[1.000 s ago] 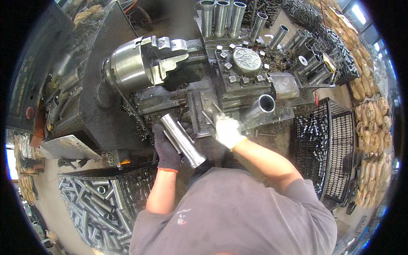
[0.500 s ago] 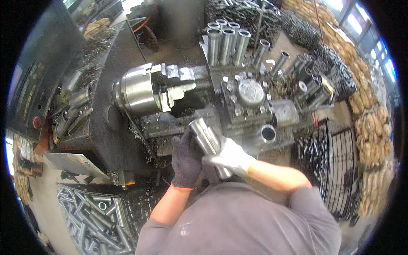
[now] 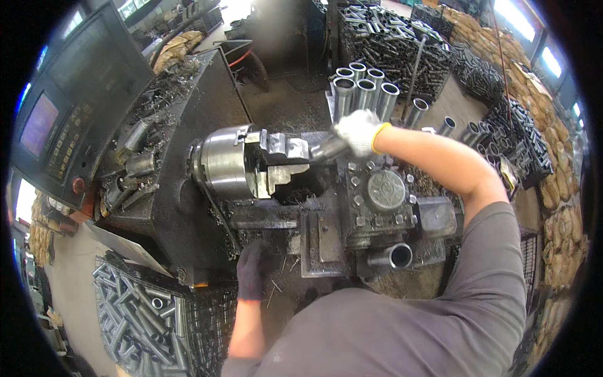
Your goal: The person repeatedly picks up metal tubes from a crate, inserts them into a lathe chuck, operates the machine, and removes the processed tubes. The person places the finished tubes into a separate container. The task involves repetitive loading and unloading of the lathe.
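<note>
My right hand (image 3: 359,133), in a white glove with a yellow cuff, grips a short steel tube (image 3: 328,147). One end of the tube is at the stepped jaws (image 3: 282,149) of the lathe chuck (image 3: 223,163); whether it touches them I cannot tell. Low at the front of the lathe, my left hand (image 3: 250,273) wears a dark glove with an orange cuff. Its fingers blend into the dark machine. To the right of the chuck sits a square tool post (image 3: 384,190) with bolts around a round cap.
Several tubes (image 3: 365,94) stand upright behind the tool post. Another tube (image 3: 399,256) lies at its front. A control panel (image 3: 66,144) rises on the left. Below it, a mesh bin (image 3: 182,314) holds many tubes. Filled sacks (image 3: 562,182) line the right side.
Both hands were on a tube in front of my body. My left hand has let go and moved down; my right hand has carried the tube up to the chuck. The view has shifted.
</note>
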`<state>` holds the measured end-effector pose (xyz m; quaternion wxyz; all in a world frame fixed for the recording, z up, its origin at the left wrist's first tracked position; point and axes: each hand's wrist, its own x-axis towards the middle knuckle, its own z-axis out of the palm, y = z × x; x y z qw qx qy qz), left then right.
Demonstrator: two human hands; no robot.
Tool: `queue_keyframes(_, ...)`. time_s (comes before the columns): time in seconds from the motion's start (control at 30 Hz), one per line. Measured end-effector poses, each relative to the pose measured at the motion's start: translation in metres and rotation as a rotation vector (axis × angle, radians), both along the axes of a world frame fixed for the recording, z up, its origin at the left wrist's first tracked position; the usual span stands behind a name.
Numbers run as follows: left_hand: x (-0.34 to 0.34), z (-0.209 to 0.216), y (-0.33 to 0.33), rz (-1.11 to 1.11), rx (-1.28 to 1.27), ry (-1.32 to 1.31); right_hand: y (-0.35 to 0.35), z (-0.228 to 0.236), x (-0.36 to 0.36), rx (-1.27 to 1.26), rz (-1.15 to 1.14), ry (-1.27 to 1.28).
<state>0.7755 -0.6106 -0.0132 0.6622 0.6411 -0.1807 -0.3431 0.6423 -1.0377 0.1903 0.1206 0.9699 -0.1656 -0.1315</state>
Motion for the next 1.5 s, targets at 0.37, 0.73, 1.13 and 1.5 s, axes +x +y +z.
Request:
queue_keyframes(0.37, 0.08, -0.075, 0.174, 0.537, -0.418, 0.524, -0.025, -0.065, 0.027, 0.56, -0.075, -0.116)
queue_keyframes(0.73, 0.109, -0.069, 0.202, 0.712, -0.197, 0.594, -0.007, -0.063, 0.057, 0.876, -0.262, -0.045)
queue_keyframes(1.13, 0.089, 0.117, 0.14, 0.878, 0.429, -1.516, 0.104, 0.05, -0.158, 0.437, -0.53, -1.104)
queue_keyframes(1.5, 0.291, 0.318, -0.008, 0.499, 1.178, -1.194, 0.217, -0.006, -0.316, 0.553, -0.806, -1.219)
